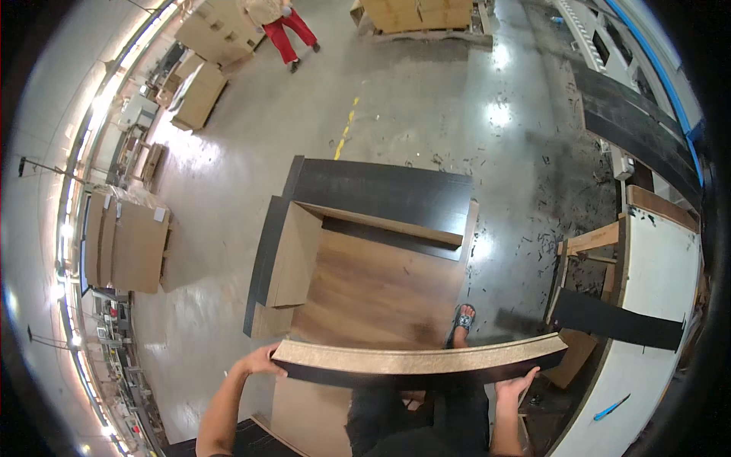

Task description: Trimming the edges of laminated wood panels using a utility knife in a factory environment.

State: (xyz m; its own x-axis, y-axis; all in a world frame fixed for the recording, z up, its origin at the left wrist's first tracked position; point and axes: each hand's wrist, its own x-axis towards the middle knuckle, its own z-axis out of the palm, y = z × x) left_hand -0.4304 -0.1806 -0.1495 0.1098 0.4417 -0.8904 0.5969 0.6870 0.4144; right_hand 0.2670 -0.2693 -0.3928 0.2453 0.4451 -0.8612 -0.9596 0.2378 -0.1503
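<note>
The long black panel with a pale raw chipboard edge (422,362) is held level just on the near side of the flat brown wood-grain board (365,282), hiding part of that board and much of the wearer's lap. The bare left hand (265,360) is clamped on its left end, thumb over the black face; the bare right hand (518,385) grips the lower edge towards its other end, some fingers out of my sight. One foot in a dark sandal (463,320) shows at the wood-grain board's right edge. Well beyond the board stands a person in red trousers (288,36), cut off above the chest.

Well left of the board, a stack of tall brown cartons (131,244) bears white labels (160,214), too small to read from here.

I count one broad black panel (381,186) along the board's far side, and, well to the board's right, one white surface (647,293) carrying one black strip (617,318) and one blue knife (611,407). A single broken yellow line (346,128) marks the floor beyond the board.
</note>
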